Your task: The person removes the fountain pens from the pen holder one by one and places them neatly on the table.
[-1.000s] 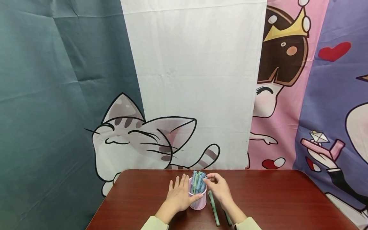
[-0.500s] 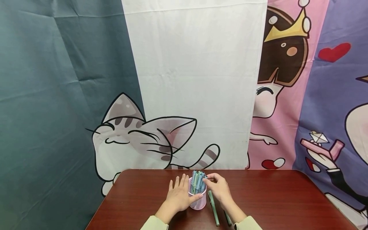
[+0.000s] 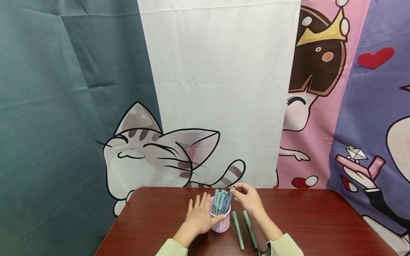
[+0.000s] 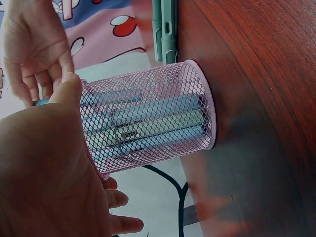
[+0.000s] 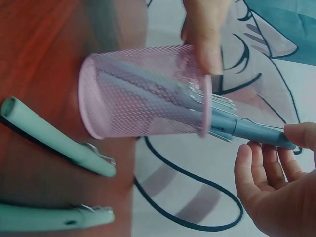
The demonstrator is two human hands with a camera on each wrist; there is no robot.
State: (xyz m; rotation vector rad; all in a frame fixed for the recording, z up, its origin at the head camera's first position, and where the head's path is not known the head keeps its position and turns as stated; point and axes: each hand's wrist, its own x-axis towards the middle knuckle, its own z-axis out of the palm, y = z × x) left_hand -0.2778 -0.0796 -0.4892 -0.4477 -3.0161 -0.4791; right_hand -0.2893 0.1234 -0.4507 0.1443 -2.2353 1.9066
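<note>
A pink mesh pen cup (image 3: pixel 221 226) stands upright on the table, holding several blue and green pens (image 3: pixel 220 201). My left hand (image 3: pixel 199 217) rests against its left side with straight, spread fingers, the thumb across the front near the rim. At the cup's right, my right hand (image 3: pixel 250 200) pinches the top end of a blue pen (image 5: pixel 261 133) between thumb and fingers. That pen rises higher than the others and leans right, its lower part still inside the mesh.
Two green pens (image 3: pixel 238 231) (image 3: pixel 250 230) lie side by side on the dark red wooden table (image 3: pixel 153 227), right of the cup. A cartoon-printed cloth (image 3: pixel 217 89) hangs behind the table's far edge.
My right hand has moved up and slightly right, drawing the blue pen higher out of the cup. The rightmost green pen has come into fuller view. My left hand has stayed put.
</note>
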